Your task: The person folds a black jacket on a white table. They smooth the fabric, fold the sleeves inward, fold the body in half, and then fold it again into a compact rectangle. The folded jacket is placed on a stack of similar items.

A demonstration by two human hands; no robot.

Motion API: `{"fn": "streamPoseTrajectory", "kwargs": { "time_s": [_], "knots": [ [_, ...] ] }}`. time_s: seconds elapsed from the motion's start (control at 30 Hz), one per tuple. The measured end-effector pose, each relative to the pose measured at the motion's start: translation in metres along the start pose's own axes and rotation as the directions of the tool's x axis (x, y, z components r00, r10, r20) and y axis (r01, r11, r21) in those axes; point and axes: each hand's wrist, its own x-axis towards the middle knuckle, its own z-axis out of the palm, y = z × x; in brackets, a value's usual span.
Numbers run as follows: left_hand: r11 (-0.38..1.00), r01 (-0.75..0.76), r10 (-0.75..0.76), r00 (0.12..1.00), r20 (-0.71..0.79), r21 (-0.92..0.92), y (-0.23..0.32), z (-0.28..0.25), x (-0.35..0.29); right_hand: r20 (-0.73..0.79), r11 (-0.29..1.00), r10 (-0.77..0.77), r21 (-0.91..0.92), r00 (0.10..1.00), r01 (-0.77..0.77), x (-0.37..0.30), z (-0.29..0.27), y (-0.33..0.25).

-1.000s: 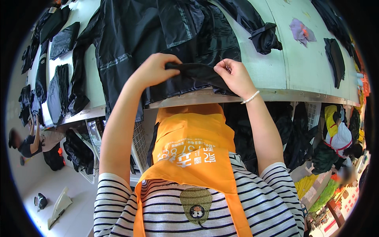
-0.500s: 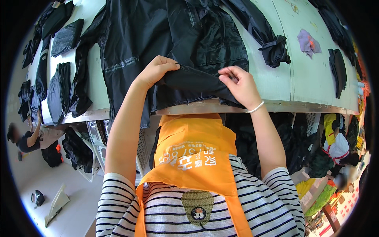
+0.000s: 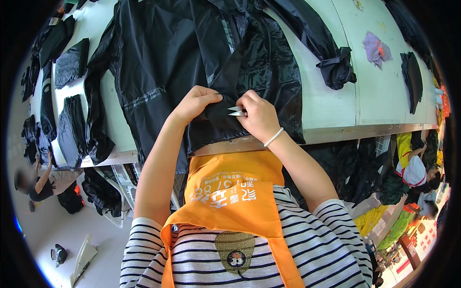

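A black shiny jacket-like garment (image 3: 158, 57) lies spread over the table in front of me, its lower edge hanging at the table's front. My left hand (image 3: 196, 104) is closed on a fold near the hem, thumb and fingers pinching the cloth. Beside it, my right hand (image 3: 259, 115) grips a pair of thread snips (image 3: 236, 112). The snips' two pale metal blades stand apart and point left toward the pinched fold, over the fabric. Their handle is hidden in my palm.
The pale green table (image 3: 329, 108) carries folded black pieces (image 3: 72, 62) on the left. At the right lie a purple cloth (image 3: 376, 49) and a narrow black bundle (image 3: 411, 81). A person (image 3: 41, 185) works at the far left; others are at the right. Dark cloth hangs below the table edge.
My right hand has moved left, close to the left hand, and the snips' blades now show. The raised hem flap has come down, and the garment has shifted slightly left.
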Motion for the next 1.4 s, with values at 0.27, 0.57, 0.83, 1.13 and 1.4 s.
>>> {"fn": "streamPoseTrajectory", "kwargs": {
  "time_s": [0.27,0.57,0.83,1.13,1.4],
  "knots": [
    [0.953,0.103,-0.100,0.995,-0.026,0.284,-0.007,-0.002,0.006,0.397,0.613,0.260,0.637,0.880,-0.468,0.000,-0.008,0.027],
    [0.999,0.030,-0.032,0.990,0.139,0.014,-0.019,-0.009,0.011,0.608,0.854,0.218,0.260,0.764,-0.450,0.038,-0.050,0.023],
    [0.983,0.011,-0.045,0.982,0.181,0.185,-0.020,-0.007,0.022,0.751,0.532,-0.136,0.605,0.646,-0.592,0.070,-0.054,0.015],
    [0.768,-0.241,0.412,0.896,-0.169,0.593,-0.017,0.012,0.002,0.567,0.461,0.109,0.699,0.817,-0.546,0.111,-0.069,0.005],
    [0.531,-0.263,0.738,0.611,-0.287,0.805,-0.013,0.049,-0.010,0.473,0.398,0.145,0.776,0.869,-0.489,0.123,-0.055,-0.008]
  ]
}}
